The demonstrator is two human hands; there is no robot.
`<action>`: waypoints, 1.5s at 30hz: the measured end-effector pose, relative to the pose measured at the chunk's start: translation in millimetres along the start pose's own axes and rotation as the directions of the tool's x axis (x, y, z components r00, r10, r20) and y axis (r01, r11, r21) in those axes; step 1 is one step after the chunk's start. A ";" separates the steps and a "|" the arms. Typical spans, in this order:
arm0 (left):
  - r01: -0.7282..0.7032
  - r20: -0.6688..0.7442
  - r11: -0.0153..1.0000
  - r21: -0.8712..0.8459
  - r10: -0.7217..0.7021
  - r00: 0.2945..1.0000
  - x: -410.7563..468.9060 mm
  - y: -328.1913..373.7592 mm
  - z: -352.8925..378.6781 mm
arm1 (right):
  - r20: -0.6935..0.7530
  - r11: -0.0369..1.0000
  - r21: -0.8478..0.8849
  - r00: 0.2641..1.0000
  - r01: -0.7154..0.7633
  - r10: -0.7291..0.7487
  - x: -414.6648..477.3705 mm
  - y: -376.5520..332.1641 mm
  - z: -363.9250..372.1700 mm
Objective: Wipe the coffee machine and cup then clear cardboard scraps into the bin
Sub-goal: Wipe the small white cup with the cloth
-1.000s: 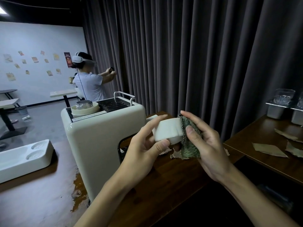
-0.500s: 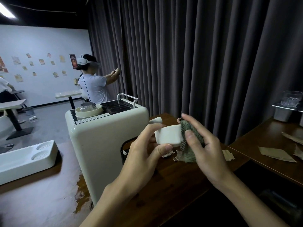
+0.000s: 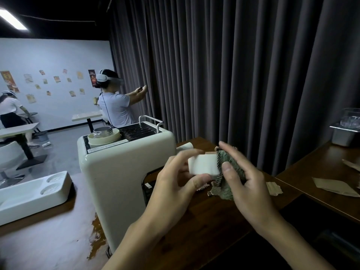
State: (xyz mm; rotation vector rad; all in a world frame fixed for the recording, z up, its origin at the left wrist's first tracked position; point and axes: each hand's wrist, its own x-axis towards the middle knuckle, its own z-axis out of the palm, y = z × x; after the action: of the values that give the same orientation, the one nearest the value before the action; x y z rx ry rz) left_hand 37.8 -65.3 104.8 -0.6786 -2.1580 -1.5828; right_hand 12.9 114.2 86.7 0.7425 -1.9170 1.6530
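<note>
My left hand (image 3: 175,184) grips a small white cup (image 3: 202,164) held on its side above the wooden counter. My right hand (image 3: 243,180) holds a green patterned cloth (image 3: 229,166) bunched against the cup's right end. The cream coffee machine (image 3: 116,172) stands just left of both hands. Torn cardboard scraps (image 3: 273,189) lie on the counter below and right of the hands, and a smaller scrap (image 3: 213,191) shows under the cloth. No bin is in view.
A lower wooden table (image 3: 319,172) at right carries brown cardboard pieces (image 3: 335,187) and metal containers (image 3: 342,133). A white tray (image 3: 33,193) sits at left. Dark curtains hang behind. Two people stand in the room beyond.
The view has tilted up and shifted left. Both hands stay on the cup and cloth, with the cloth shifting slightly against the cup's end.
</note>
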 end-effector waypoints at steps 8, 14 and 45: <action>0.016 0.011 1.000 -0.017 -0.016 1.000 1.5 1.7 17.3 | -0.016 0.999 -0.033 1.000 0.003 -0.004 -2.5 2.7 -9.5; 0.047 0.036 0.973 -0.226 -0.040 0.999 1.1 2.8 27.9 | 0.004 0.989 0.134 0.998 -0.061 0.061 4.0 9.3 -22.5; 0.087 -0.008 0.954 -0.287 -0.094 0.996 5.0 6.8 64.0 | 0.052 0.999 0.037 0.998 0.036 -0.038 2.7 11.4 -48.6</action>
State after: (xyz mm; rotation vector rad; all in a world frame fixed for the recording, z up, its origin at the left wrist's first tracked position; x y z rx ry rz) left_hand 36.6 -1.7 94.0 -0.6513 -1.9886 -1.9667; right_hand 4.1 163.4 87.1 0.8389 -1.9020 1.6649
